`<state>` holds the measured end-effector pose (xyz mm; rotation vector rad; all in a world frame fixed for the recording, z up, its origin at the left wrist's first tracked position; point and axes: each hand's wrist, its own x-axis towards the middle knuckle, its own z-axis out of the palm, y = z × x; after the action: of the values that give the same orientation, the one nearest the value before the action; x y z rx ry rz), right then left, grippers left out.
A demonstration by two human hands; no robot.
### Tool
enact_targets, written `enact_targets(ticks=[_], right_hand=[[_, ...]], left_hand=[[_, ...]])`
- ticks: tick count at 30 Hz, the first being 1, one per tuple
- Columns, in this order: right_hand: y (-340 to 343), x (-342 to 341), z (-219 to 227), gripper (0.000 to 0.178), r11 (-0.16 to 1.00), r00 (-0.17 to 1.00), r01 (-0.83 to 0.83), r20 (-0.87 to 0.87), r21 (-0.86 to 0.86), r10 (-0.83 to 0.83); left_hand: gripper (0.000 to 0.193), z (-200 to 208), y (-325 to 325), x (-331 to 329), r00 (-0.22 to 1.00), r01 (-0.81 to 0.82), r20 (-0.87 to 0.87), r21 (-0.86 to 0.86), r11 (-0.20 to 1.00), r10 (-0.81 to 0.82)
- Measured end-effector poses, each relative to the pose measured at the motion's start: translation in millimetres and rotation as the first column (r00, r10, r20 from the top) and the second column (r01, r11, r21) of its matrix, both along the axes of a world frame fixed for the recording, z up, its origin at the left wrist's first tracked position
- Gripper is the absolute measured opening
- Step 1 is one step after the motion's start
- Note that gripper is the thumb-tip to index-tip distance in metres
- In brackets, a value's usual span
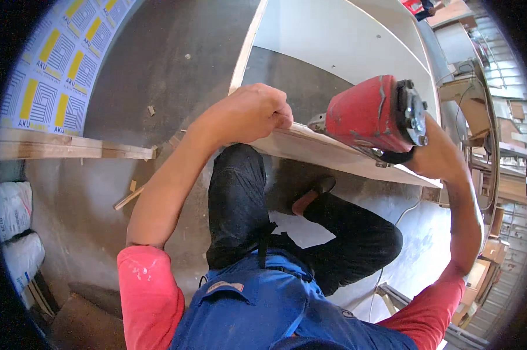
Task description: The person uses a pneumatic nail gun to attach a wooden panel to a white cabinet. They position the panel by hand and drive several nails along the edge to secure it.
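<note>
Grey floor (182, 52) takes up most of the scene, with dust and bits of wood scattered around. Biggest thing on it is a white open box frame (327, 35) with pale wooden edges, sitting right in front of the person, its near board running off toward the right. Upper left there's a panel (59, 64) with a yellow and dark line pattern. Blue vest (252, 309), pinkish-red sleeves, dark trousers (237, 198), knees bent right up by the box. Couple of white bags (16, 210) stacked far left. Red nail gun (362, 114) is over the near board, nose at its edge; can't tell if it's actually touching. Hands are apart: the right hand (429, 154) is wrapped around the gun's handle, mostly hidden behind it, and the left hand (249, 114) is by the box's near-left corner, fingers curled, can't tell what they're pinching. Smallest bit: a thin wood stick (128, 198) on the floor below the left forearm.
</note>
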<state>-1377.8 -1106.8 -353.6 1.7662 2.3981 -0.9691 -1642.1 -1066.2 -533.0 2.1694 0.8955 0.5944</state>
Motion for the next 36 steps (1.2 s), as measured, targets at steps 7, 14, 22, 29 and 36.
enact_targets(ticks=[7, 14, 22, 29, 36], right_hand=[[4.8, -8.2, -4.8, 0.054, 0.998, 1.000, -0.017, 0.010, -0.066, 0.017], [5.0, -10.0, -6.4, 0.071, 0.992, 0.992, 0.045, 0.119, -0.120, -0.031], [12.0, -9.2, -7.5, 0.075, 0.991, 0.989, -0.019, 0.142, -0.130, 0.037], [10.2, -11.8, -8.6, 0.074, 0.992, 0.991, 0.018, 0.131, -0.123, -0.001], [11.1, -11.0, -7.2, 0.076, 0.991, 0.991, 0.030, 0.136, -0.129, -0.012]], left_hand=[[0.004, 2.1, -3.1, -1.7, 0.999, -0.014, 0.051, -0.075, 0.997, 0.017], [0.003, -3.6, -2.9, -2.7, 0.992, -0.016, 0.123, -0.029, 0.999, 0.020], [0.010, -6.7, -9.4, -5.0, 0.995, -0.049, 0.093, 0.184, 0.982, 0.032], [0.011, -0.8, -2.7, -7.8, 0.996, 0.026, 0.082, -0.041, 0.999, -0.022], [0.012, 3.0, -3.7, -4.8, 0.999, 0.002, 0.038, -0.119, 0.993, 0.003]])
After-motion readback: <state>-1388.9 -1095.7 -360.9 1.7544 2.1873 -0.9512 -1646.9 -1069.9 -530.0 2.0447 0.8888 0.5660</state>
